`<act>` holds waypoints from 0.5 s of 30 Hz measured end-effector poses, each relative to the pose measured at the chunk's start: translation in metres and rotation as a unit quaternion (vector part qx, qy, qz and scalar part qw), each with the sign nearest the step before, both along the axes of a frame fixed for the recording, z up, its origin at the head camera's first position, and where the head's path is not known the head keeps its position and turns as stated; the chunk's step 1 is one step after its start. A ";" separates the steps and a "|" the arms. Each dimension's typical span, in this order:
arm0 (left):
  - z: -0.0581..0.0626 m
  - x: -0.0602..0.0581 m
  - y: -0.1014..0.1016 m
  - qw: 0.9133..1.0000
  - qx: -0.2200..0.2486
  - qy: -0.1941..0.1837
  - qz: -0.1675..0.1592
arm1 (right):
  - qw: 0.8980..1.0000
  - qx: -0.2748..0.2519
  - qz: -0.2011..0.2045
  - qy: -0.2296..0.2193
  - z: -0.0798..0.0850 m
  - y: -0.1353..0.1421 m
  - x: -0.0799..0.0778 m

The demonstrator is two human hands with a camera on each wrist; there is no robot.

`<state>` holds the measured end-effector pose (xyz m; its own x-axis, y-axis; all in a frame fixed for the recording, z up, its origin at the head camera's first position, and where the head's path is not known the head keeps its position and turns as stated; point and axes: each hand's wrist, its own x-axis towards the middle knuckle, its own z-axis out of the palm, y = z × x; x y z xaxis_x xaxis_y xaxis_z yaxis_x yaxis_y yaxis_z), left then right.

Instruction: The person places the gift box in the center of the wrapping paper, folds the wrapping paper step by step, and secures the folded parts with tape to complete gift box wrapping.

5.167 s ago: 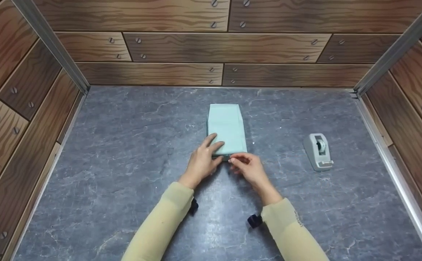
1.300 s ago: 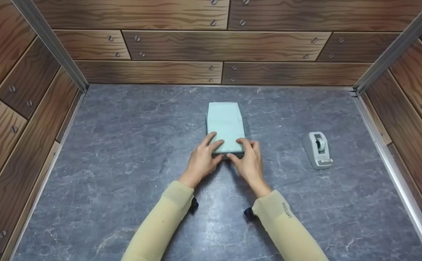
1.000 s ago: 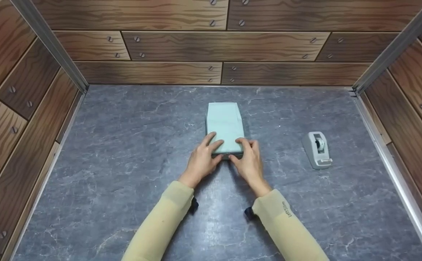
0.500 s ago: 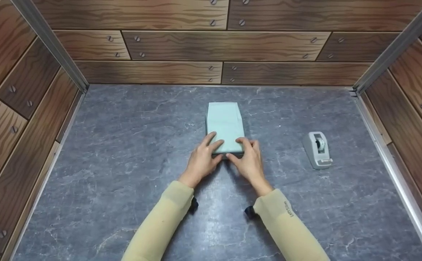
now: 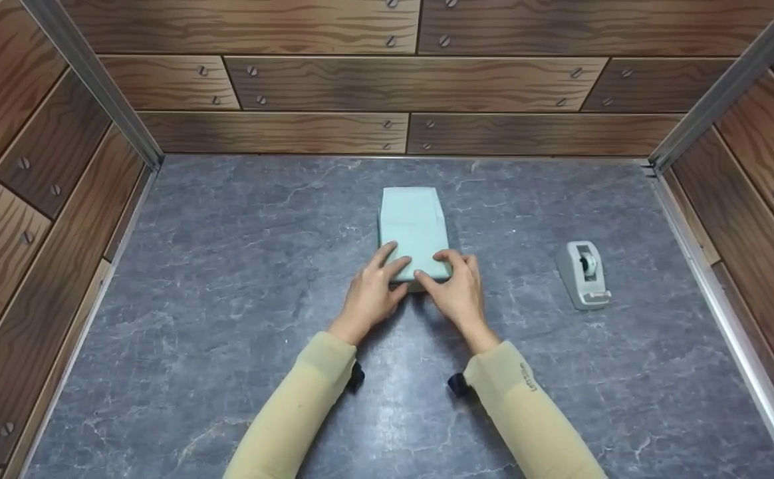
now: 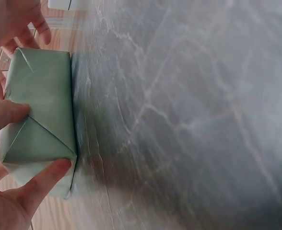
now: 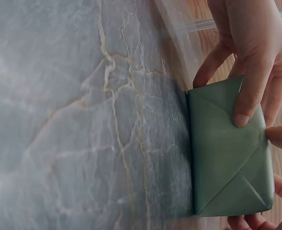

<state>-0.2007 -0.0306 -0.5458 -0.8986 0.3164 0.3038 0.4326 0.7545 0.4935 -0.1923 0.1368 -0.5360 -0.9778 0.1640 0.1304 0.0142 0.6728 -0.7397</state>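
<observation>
A box wrapped in pale green paper (image 5: 413, 216) lies on the grey marbled tabletop, its near end showing diagonal folds in the wrist views. My left hand (image 5: 368, 296) grips the near left corner, two fingers spread on top. In the right wrist view, the left thumb (image 7: 246, 108) presses the folded end face, and another finger sits low at the side. My right hand (image 5: 459, 289) holds the near right corner. Its thumb lies at the top near edge, the index fingertip on top. The right hand's other fingers reach down the side in the left wrist view.
A grey tape dispenser (image 5: 586, 276) with a roll in it stands on the tabletop (image 5: 227, 266) to the right. Wood-patterned walls (image 5: 334, 133) with metal corner rails close in the back and both sides. A black wrist camera (image 5: 458, 384) hangs at the right cuff.
About five seconds ago my right fingertips were bunched at the near end; they now hold the right corner. The right thumb has just slid up to the top edge. My left hand stays put.
</observation>
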 end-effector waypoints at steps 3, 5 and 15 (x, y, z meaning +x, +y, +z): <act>0.000 -0.001 0.000 1.000 0.003 0.000 -0.001 | 1.000 -0.001 -0.005 -0.004 0.001 0.000 -0.002; 0.000 -0.001 0.000 1.000 0.004 0.000 -0.001 | 1.000 -0.003 -0.002 -0.003 0.001 0.001 -0.003; -0.001 0.000 0.001 1.000 -0.001 0.003 0.001 | 0.998 -0.024 0.050 -0.005 0.002 0.010 0.000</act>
